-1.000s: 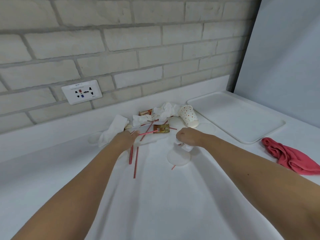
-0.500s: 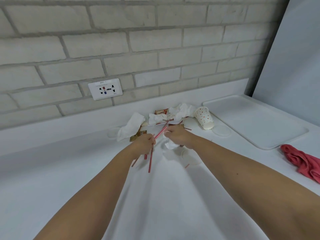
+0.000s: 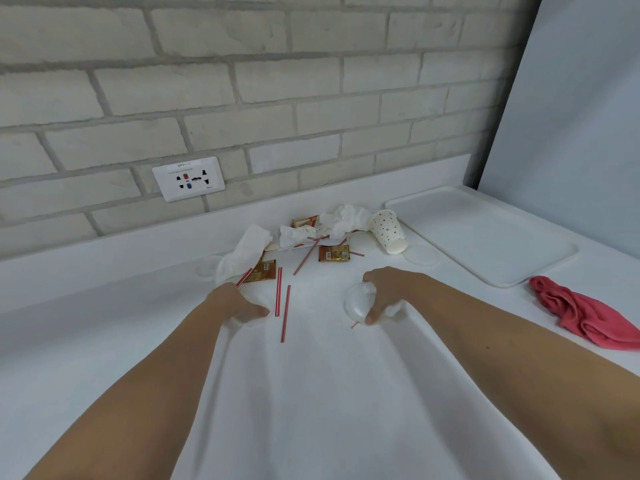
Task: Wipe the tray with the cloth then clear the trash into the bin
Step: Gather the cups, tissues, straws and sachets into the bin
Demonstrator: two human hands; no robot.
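Note:
The white tray (image 3: 485,233) lies bare at the right, with the red cloth (image 3: 588,317) crumpled on the counter in front of it. Trash is scattered by the wall: a dotted paper cup (image 3: 388,233) on its side, crumpled tissues (image 3: 343,220), gold wrappers (image 3: 334,253) and red-striped straws (image 3: 285,313). My left hand (image 3: 239,303) is curled, and a straw end (image 3: 244,277) sticks out past its knuckles. My right hand (image 3: 388,292) grips a clear plastic lid (image 3: 358,301) together with a bit of tissue. No bin is in view.
A white cloth covers the counter (image 3: 311,393) and is pulled into folds under my forearms. The brick wall carries a socket plate (image 3: 188,178). Another clear lid (image 3: 422,259) lies beside the cup. A grey panel (image 3: 581,116) stands at the right.
Both hands have drawn apart and back from the trash pile. Two straws now lie loose between them. The right hand has lifted the clear lid off the counter.

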